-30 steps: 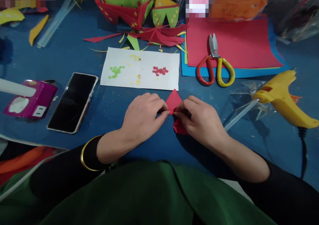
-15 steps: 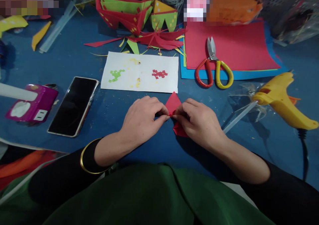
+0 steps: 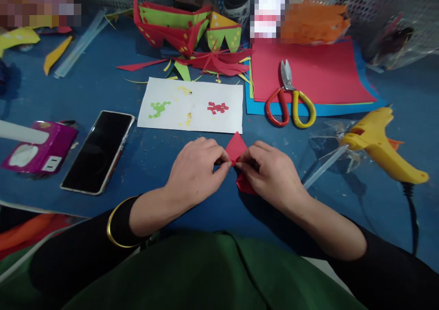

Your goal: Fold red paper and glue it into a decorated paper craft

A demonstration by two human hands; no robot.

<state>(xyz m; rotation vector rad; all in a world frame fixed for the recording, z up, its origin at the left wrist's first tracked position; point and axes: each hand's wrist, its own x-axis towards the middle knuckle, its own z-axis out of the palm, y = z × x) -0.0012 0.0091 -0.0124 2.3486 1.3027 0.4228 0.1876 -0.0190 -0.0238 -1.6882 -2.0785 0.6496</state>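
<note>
A folded piece of red paper [image 3: 236, 145] is held low in front of me, its pointed tip facing away from my body. My left hand [image 3: 197, 170] pinches its left side between thumb and fingertips. From the other side my right hand [image 3: 270, 170] grips it, thumb and index finger close to the left fingertips. A lower red flap shows beneath the right hand; the rest of the paper is hidden by the fingers. Just beyond the tip lies a white card [image 3: 199, 122] bearing small green, yellow and red paper squares.
Scissors [image 3: 288, 95] lie on stacked coloured sheets [image 3: 315, 72]. To the right is a yellow glue gun [image 3: 384, 141]; to the left, a phone [image 3: 99, 152] and a purple power socket [image 3: 41, 147]. Red and green paper shapes [image 3: 171, 26] and scraps [image 3: 219, 63] sit at the back.
The view has tilted slightly, so everything sits a little lower in the picture. Both hands keep their pinch on the red paper, with hardly any finger movement.
</note>
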